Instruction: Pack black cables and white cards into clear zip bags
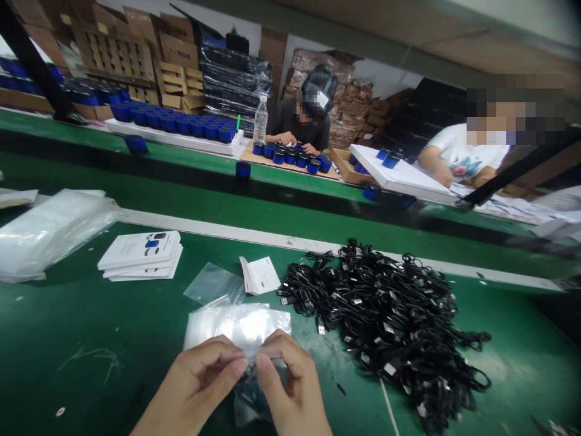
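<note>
Both my left hand (206,378) and my right hand (290,378) pinch the top edge of a clear plastic bag (249,402), thumbs against forefingers and close together. The bag hangs below the fingers; something dark shows in it, too blurred to name. Just beyond my fingers lies a stack of clear plastic bags (236,321), with a loose clear bag (213,284) behind it. A folded white leaflet (261,275) stands at the stack's far side. To the right of my right hand spreads a big heap of black USB cables (385,321).
A pile of printed booklets (140,254) and a bundle of clear bags (49,230) lie at the left. Beyond a white strip, a green conveyor (281,212) carries blue jars (242,169). Two people sit across it, near a water bottle (260,121) and trays of blue jars.
</note>
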The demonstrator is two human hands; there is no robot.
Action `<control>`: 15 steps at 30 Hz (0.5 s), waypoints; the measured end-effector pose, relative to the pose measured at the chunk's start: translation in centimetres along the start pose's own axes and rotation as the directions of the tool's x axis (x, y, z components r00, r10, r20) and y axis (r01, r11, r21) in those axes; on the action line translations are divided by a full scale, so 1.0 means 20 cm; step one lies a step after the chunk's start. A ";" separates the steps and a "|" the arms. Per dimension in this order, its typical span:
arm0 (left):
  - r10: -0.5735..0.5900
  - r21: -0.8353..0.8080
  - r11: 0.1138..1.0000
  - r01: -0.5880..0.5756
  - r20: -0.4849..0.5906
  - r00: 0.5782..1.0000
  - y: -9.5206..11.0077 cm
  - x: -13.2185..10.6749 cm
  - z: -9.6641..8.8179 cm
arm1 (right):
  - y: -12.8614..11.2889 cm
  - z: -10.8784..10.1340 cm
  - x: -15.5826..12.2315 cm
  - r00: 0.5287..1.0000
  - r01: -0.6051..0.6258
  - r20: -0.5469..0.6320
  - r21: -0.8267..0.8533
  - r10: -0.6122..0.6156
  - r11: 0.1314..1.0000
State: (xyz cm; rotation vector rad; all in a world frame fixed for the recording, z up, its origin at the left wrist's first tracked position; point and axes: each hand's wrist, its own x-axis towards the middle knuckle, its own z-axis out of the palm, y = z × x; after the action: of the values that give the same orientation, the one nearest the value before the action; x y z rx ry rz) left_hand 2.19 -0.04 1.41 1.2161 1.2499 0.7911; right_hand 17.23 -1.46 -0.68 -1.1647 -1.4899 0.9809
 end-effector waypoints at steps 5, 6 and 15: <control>-0.011 0.009 1.000 0.011 -0.012 1.000 0.00 0.00 0.00 | -0.01 0.00 -0.01 1.000 -0.011 0.008 -0.070 0.012 0.998; -0.007 0.005 1.000 0.007 -0.019 1.000 0.00 0.00 0.00 | -0.01 0.00 -0.01 1.000 -0.021 0.004 -0.065 0.021 0.998; 0.032 0.095 0.995 -0.034 0.031 0.999 -0.05 0.00 -0.02 | 0.00 0.02 -0.01 1.000 0.026 0.002 -0.224 -0.026 0.974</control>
State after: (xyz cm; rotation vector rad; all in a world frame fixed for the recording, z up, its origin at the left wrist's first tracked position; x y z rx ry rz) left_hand 1.69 -0.09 0.49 1.3236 1.2584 0.7422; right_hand 16.85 -1.69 -0.78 -1.3013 -1.6429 0.8086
